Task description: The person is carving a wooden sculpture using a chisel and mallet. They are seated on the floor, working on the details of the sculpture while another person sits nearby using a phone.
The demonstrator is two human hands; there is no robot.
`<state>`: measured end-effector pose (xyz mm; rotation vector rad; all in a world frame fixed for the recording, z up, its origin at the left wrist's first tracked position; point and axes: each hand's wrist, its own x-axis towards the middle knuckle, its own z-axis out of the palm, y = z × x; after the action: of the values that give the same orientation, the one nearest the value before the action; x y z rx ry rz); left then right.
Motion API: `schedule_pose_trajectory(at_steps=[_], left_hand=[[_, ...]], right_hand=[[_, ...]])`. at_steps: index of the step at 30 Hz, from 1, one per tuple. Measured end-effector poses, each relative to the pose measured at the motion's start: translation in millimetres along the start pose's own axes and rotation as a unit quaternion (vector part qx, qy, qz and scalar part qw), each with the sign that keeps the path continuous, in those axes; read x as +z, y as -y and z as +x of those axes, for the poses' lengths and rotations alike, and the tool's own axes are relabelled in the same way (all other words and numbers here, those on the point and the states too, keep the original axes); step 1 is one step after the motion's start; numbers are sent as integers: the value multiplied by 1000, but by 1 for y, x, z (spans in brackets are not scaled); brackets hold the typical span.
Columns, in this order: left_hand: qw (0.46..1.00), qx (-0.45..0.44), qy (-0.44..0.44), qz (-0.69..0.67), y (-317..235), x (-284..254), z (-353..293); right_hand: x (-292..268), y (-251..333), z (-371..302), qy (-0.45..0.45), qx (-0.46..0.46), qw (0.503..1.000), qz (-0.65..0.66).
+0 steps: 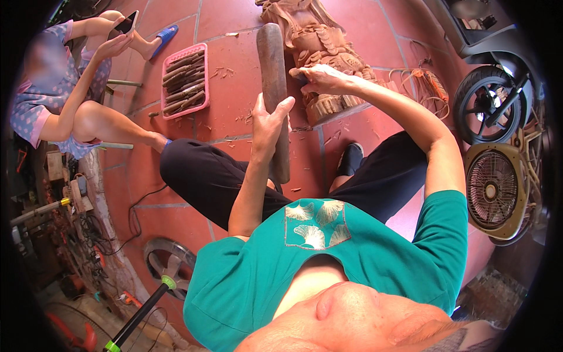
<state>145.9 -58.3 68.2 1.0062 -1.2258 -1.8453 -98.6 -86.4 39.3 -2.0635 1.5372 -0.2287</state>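
Note:
My left hand is wrapped round a long, rounded wooden mallet, worn and brown, which stands nearly lengthwise in front of me. Beyond it and to the right lies a carved wooden sculpture with deep relief and a flat base. At its near left part, my right hand is closed round what looks like a chisel. Only a short brown end pokes out left of the fingers; the rest is hidden. The mallet is apart from that end.
A pink tray of several wooden-handled tools lies left on the red tiles, among wood shavings. A seated person holds a phone at far left. A box fan, a motorbike wheel and an orange-corded tool stand right.

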Motion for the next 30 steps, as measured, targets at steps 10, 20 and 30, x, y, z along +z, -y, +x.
schedule_pose_trajectory(at_steps=[10, 20, 30], left_hand=[[998, 23, -45, 21, 43, 5, -9], [996, 56, -76, 0, 35, 1, -11], [997, -11, -29, -65, 43, -6, -5]], right_hand=[[12, -5, 14, 9, -91, 995, -38], [8, 0, 15, 27, -44, 998, -31], [5, -33, 10, -33, 64, 995, 65]])
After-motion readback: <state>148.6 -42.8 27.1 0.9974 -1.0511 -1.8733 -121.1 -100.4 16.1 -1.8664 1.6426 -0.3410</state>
